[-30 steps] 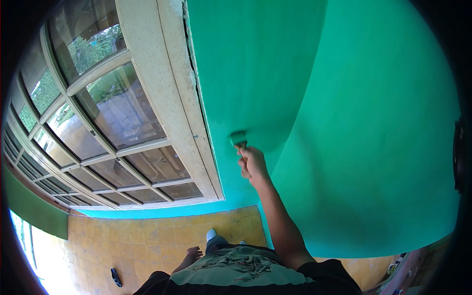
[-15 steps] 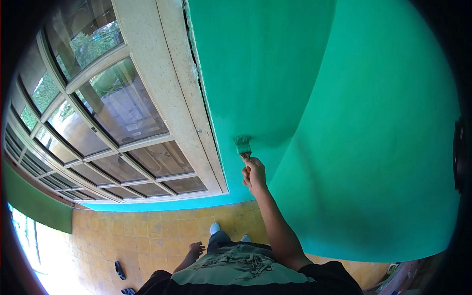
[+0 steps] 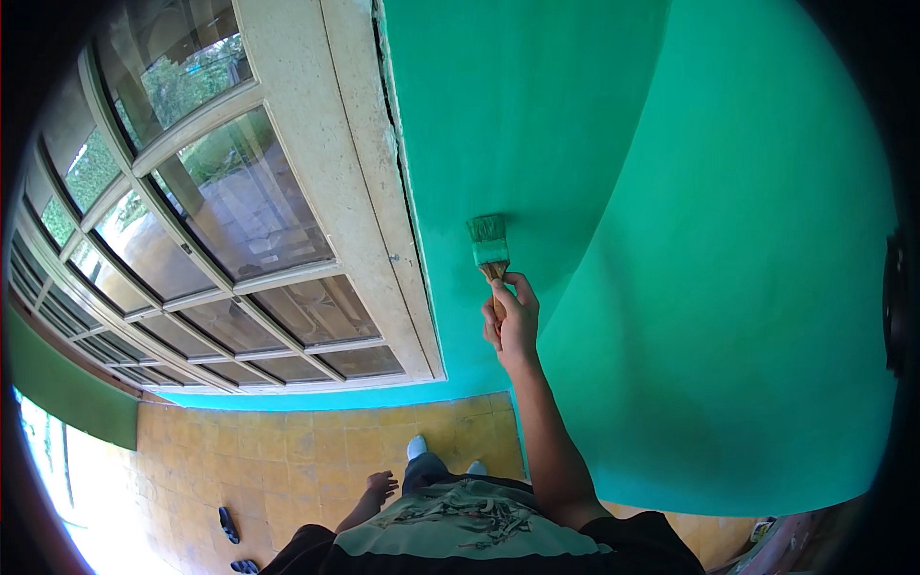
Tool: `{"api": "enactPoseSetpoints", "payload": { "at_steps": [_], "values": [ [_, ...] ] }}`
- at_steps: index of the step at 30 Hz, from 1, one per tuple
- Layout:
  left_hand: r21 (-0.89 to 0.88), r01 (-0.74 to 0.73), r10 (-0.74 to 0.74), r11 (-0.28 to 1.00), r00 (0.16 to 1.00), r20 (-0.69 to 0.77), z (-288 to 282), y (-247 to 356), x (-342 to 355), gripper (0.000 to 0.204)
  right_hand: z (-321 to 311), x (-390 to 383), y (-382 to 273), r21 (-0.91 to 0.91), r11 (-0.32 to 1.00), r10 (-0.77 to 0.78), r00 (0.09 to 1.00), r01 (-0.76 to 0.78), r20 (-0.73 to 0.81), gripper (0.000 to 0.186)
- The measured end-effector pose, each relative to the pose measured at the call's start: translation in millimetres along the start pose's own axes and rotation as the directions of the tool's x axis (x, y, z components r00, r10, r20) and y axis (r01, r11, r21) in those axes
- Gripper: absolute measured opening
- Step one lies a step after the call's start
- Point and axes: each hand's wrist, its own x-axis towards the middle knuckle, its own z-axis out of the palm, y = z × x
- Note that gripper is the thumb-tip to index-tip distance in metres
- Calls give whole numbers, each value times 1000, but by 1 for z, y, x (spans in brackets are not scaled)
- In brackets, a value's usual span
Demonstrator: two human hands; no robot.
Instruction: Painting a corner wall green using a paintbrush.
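Observation:
A wide paintbrush [image 3: 491, 251], with green on its bristles and ferrule and a brown wooden handle, is gripped by my right hand [image 3: 516, 319]. Its bristles point up along the green wall [image 3: 537, 115], between the window frame and the wall's corner. Whether the bristle tips touch the paint cannot be told for sure. Down by my side, my left hand [image 3: 381, 486] hangs with its fingers apart and nothing in it.
To the left is a white wooden window frame [image 3: 356, 172] with glass panes. Another green wall [image 3: 728, 268] stands to the right, past the corner. Dark sandals [image 3: 229, 525] lie on the yellow tiled floor [image 3: 287, 450]. A dark object [image 3: 895, 305] shows at the right rim.
My right hand has moved up and slightly right with the paintbrush, so the brush sits higher on the wall. My left hand stays about where it was.

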Motion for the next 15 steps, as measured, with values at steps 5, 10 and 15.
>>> {"api": "enactPoseSetpoints", "payload": {
  "at_steps": [5,10,15],
  "values": [
    [25,-15,15,1000,1000,15,3,3,-1,23,-45,11,73,-2,986,167,977,-169,-136,23],
    [-7,13,-13,1000,1000,22,1,-3,4,22,-59,3,90,-20,916,389,901,-400,-193,22],
    [-9,-11,12,1000,999,41,-8,-10,9,23,20,9,-15,-167,984,52,997,-61,-56,22]
  ]
}}
